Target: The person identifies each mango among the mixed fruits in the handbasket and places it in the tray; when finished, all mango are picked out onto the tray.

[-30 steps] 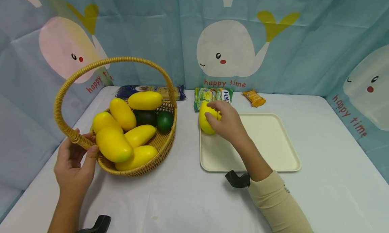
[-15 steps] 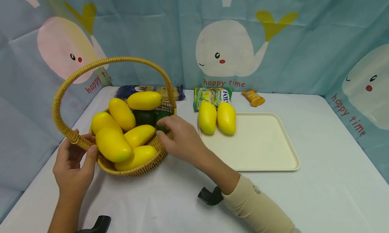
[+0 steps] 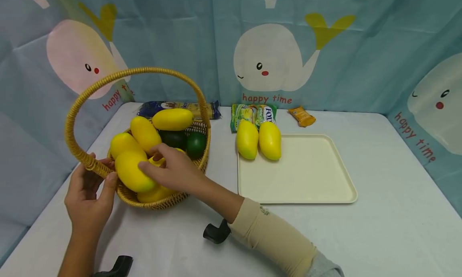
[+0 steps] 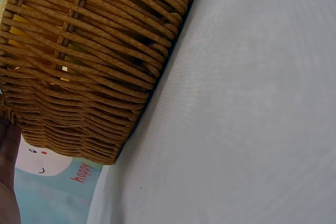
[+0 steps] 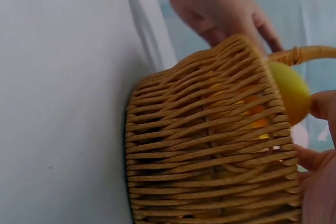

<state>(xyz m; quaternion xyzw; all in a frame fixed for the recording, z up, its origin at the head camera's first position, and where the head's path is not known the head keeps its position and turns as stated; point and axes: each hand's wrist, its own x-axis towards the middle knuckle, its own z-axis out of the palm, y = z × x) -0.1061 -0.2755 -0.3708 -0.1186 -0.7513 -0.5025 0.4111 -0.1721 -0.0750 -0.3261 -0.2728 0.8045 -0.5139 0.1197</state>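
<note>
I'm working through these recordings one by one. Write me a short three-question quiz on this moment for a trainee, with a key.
1. How many smooth yellow oval fruits lie at the back-left corner of the cream rectangular tray?
2. True or false: two dark-green rounded fruits sit inside the tan woven basket.
3. What does the person's left grip hold?
A) the tray
B) the basket
C) a small orange packet

Key: 1. Two. 2. True. 3. B.

Yellow mangoes [image 3: 132, 172] lie heaped in a wicker basket [image 5: 215, 145].
</note>
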